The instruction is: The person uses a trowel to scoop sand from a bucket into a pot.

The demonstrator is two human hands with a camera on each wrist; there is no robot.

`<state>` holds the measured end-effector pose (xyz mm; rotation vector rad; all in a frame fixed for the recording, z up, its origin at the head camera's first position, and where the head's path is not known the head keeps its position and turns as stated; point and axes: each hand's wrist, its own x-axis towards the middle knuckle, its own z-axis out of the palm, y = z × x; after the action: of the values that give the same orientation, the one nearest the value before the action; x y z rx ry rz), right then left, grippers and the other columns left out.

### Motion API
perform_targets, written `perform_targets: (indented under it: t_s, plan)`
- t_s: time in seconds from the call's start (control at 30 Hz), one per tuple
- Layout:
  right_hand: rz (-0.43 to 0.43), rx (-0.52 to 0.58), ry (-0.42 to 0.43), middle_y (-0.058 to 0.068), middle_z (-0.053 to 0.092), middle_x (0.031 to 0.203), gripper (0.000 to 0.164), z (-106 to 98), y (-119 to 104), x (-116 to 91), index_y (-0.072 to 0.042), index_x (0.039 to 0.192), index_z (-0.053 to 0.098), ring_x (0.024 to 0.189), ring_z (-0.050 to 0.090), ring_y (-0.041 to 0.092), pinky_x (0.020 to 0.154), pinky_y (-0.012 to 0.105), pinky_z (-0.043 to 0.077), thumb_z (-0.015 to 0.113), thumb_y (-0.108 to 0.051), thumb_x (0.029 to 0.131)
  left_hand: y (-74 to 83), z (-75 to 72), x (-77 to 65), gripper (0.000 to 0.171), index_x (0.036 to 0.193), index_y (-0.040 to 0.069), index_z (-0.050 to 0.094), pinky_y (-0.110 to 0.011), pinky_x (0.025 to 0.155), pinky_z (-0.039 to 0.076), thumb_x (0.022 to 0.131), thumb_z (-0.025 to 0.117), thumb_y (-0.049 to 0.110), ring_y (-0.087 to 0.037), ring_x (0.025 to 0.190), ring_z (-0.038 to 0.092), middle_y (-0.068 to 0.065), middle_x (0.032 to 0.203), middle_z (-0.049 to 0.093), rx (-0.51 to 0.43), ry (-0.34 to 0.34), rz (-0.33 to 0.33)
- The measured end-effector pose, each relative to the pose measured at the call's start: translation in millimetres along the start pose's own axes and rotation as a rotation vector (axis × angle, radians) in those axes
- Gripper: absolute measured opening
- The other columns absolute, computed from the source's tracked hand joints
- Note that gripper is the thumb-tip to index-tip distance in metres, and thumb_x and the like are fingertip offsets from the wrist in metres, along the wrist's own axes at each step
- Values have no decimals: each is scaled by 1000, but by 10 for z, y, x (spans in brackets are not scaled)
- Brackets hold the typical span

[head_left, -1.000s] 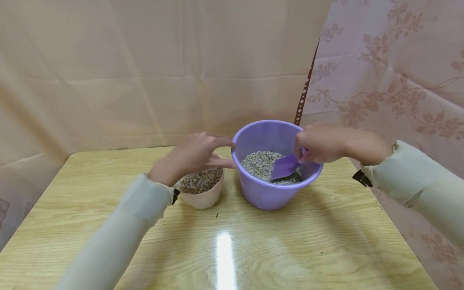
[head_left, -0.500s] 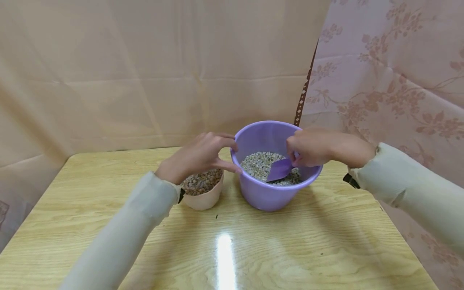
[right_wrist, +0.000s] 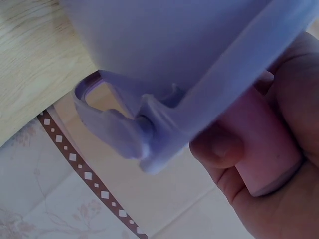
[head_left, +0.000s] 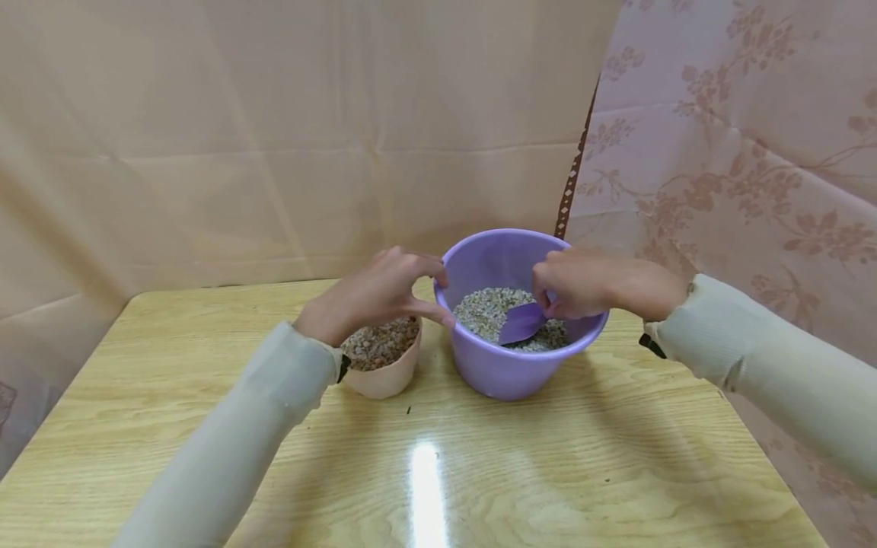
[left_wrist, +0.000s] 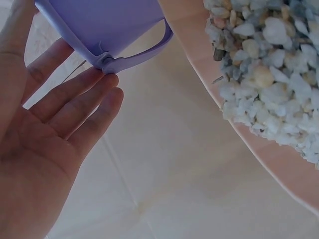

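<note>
A purple bucket [head_left: 505,374] stands on the table with pale gravel [head_left: 483,308] inside. My right hand [head_left: 596,281] reaches over its right rim and grips a small trowel with a purple blade [head_left: 522,323], which lies against the gravel. Its pink handle [right_wrist: 264,144] shows in the right wrist view, wrapped by fingers and thumb. On the other side, my left hand [head_left: 370,295] holds the bucket's left rim between spread thumb and fingers. The left wrist view shows fingertips close to the bucket's handle hinge [left_wrist: 107,62].
Left of the bucket, partly under my left wrist, stands a smaller peach pot [head_left: 385,383] filled with brownish and white stones. The wooden table [head_left: 548,472] carries a few dark specks. Beige cloth [head_left: 274,137] hangs behind it and flowered cloth [head_left: 747,152] on the right.
My right hand has moved left and slightly down into the bucket, carrying the trowel blade leftward through the gravel. My left hand has shifted slightly right at the rim, its thumb lower.
</note>
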<state>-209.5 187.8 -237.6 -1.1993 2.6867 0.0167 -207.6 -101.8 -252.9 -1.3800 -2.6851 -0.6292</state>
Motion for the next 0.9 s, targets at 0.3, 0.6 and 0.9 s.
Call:
perform_targets:
  t_s: [0.3,0.6,0.9]
  plan:
    - [2,-19,2,-3,64,71,16,1,7,41,-16,72,68,60,57,14,59,33,49,78,-4,77,-8,38,-26,44,98,8,72,-29,67,47,75,83,44,-12,69,54,1,95,73,-20,30,-7]
    - [-44,5,28,-4,63,69,16,21,44,25,-14,72,69,59,57,12,58,31,50,78,-2,76,-5,61,-18,42,96,9,72,-28,62,42,73,84,42,-10,62,46,3,92,73,-34,56,1]
    - [-62,8,32,-4,64,71,17,37,61,16,-14,74,69,61,57,12,58,30,49,78,0,77,-38,79,-23,47,98,7,73,-27,62,42,72,84,44,-9,62,45,3,92,72,-46,65,5]
